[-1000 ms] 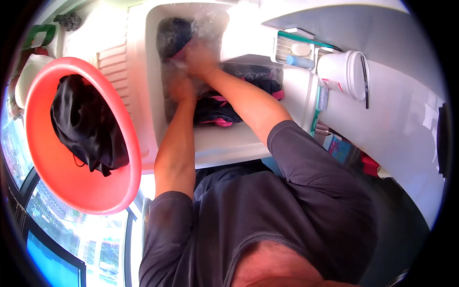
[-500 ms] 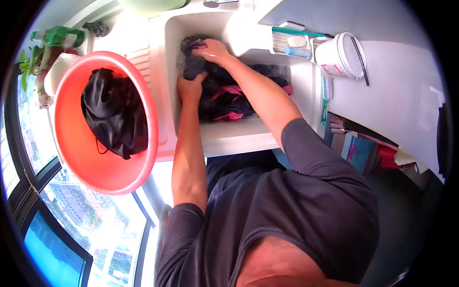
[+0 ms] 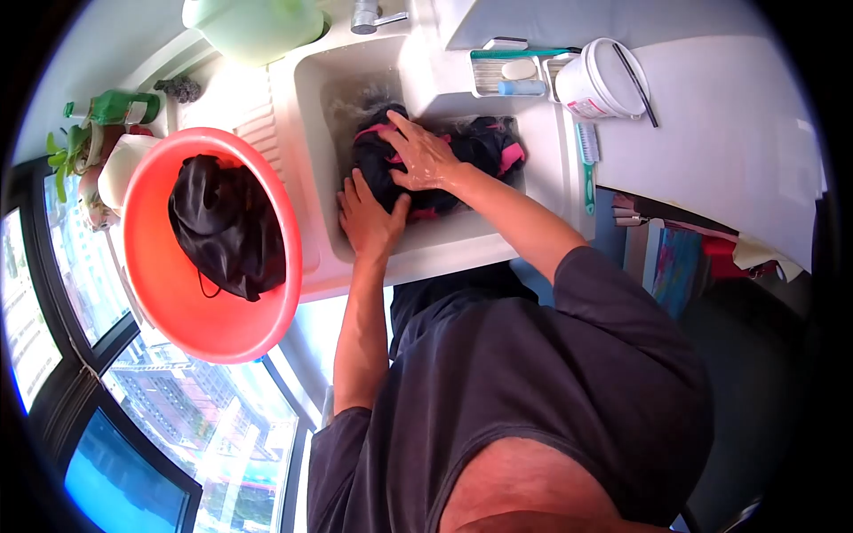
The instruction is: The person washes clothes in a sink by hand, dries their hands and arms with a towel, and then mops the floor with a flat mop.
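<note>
Dark-and-pink garment [image 3: 487, 144], in sink [image 3: 462, 233] — left hand [image 3: 370, 218] spread wide against near side; right hand [image 3: 421, 156] splayed on top.

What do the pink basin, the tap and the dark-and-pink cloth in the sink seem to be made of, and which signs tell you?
Basin: probably moulded plastic, smooth and semi-glossy, with even colour and a rounded rim.
Tap: likely metal with a polished finish, given its silvery grey shine.
Dark-and-pink cloth: soft fabric, judging by its bunched folds; the fibre can't be told.
</note>
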The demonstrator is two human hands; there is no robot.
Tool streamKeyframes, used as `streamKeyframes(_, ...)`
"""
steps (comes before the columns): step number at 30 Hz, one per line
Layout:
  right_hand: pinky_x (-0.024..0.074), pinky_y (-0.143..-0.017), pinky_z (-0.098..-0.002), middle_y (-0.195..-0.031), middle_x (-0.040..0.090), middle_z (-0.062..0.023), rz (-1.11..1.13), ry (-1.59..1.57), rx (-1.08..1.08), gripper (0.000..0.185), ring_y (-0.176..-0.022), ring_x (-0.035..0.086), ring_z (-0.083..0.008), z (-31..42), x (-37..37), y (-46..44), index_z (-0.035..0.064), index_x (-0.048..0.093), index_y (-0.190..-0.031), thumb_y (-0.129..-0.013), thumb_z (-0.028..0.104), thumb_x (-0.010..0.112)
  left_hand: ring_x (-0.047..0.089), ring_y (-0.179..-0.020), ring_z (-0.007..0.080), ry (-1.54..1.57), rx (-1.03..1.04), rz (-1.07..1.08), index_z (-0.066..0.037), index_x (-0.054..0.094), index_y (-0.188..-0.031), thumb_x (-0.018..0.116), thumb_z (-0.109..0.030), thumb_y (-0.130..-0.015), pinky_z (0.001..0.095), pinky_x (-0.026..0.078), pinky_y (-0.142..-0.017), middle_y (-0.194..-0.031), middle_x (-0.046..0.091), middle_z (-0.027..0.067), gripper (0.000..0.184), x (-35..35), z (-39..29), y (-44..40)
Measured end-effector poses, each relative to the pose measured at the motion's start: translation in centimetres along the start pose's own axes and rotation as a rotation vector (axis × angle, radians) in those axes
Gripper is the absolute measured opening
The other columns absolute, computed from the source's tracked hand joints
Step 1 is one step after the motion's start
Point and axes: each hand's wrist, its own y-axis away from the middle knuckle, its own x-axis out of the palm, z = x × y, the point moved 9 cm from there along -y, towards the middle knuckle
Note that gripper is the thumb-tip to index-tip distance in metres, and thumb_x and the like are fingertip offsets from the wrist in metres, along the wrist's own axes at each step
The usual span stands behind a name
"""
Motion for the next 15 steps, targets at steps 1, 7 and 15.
streamKeyframes(1, 0.0348, -0.11, -0.0453, -0.151, 0.027, -0.0258, 0.05, -0.048, 0.066, 0.081, -0.133, 0.037, -0.043, -1.0, 1.3, -0.5, 0.0073, 0.035, -0.145, -0.074, 0.029, 0.07, 0.024, -0.138, 0.049, -0.032, -0.024, 0.142, 0.001, 0.011, -0.15, 0.076, -0.049, -0.072, 0.0515, 0.023, -0.113, -0.151, 0.022, 0.0308, 0.114, 1.7, 0.4, 0.1)
streamKeyframes(7, 0.0381, -0.107, -0.0474, -0.145, 0.034, -0.0251, 0.104, 0.274, 0.091, 0.069, -0.127, 0.042, -0.0456, -3.0, 8.0, -3.4, 0.0078, 0.038, -0.144, -0.082, 0.028, 0.062, 0.042, -0.129, 0.0453, -0.115, -0.145, 0.291, 0.009, 0.02, -0.145, 0.074, -0.055, -0.072, 0.0469, 0.035, -0.106, -0.14, 0.041, 0.0299, 0.112, 4.7, 1.0, -3.8)
streamKeyframes(15, 0.0443, -0.098, -0.0462, -0.136, 0.047, -0.0219, 0.47, 0.285, 0.308, 0.058, -0.12, 0.052, -0.0402, -7.8, 12.4, -7.3, 0.01, 0.046, -0.137, -0.084, 0.029, 0.06, 0.055, -0.117, 0.0395, -0.146, -0.176, 0.376, -0.002, 0.048, -0.136, 0.064, -0.047, -0.082, 0.045, 0.045, -0.097, -0.132, 0.054, 0.0226, 0.073, 13.0, 7.4, -8.5)
